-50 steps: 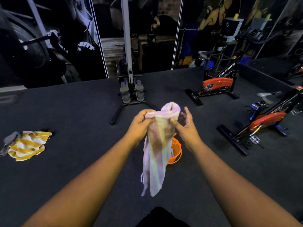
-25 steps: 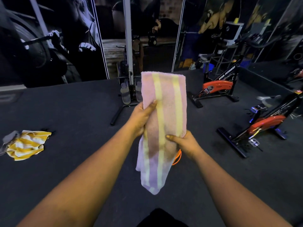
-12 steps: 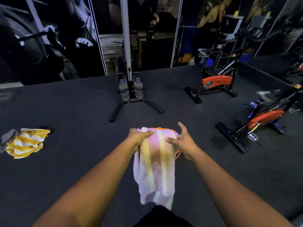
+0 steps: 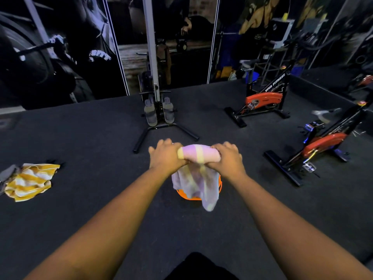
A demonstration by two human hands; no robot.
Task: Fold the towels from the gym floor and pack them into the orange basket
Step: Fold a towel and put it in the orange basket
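A pink towel with yellow stripes [image 4: 198, 156] is folded over at the top into a thick roll, its loose end hanging down. My left hand [image 4: 166, 157] grips the left end of that fold and my right hand [image 4: 228, 158] grips the right end. Directly beneath the hanging end stands the orange basket [image 4: 186, 196], mostly hidden by the towel. A crumpled yellow-and-white striped towel [image 4: 30, 181] lies on the dark floor at the far left, beside a grey cloth [image 4: 7, 174].
A rowing machine [image 4: 159, 112] stands just beyond my hands. Two orange-and-black exercise bikes [image 4: 262, 102] [image 4: 323, 146] stand to the right. Mural panels line the back wall.
The towel, held up tall a second ago, has been lowered and folded over toward the basket. Both hands now grip the ends of the fold from above.
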